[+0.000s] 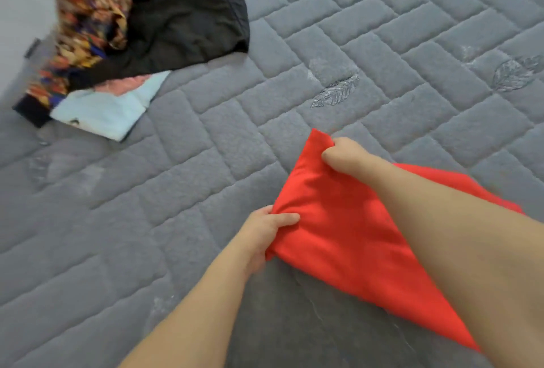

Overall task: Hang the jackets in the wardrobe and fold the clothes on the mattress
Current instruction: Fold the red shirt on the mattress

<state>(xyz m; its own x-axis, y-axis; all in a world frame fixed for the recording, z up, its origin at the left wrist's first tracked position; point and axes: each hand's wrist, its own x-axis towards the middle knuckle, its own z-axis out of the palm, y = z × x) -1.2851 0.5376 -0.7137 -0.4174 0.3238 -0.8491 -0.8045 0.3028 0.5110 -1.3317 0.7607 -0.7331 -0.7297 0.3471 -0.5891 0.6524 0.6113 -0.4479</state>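
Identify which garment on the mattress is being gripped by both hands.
The bright red cloth: the left hand and right hand each pinch an edge. The black garment, patterned fabric and pale blue piece lie untouched.

Pale wall [17, 14] beyond the bedding.

Matt red cloth [347, 238] on fuzzy quilted mattress [382, 29].

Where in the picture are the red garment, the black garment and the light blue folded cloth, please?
red garment [347, 238], head view, middle of the flat fabric.
black garment [188, 14], head view, centre of the dark cloth.
light blue folded cloth [109, 111], head view, its top face.
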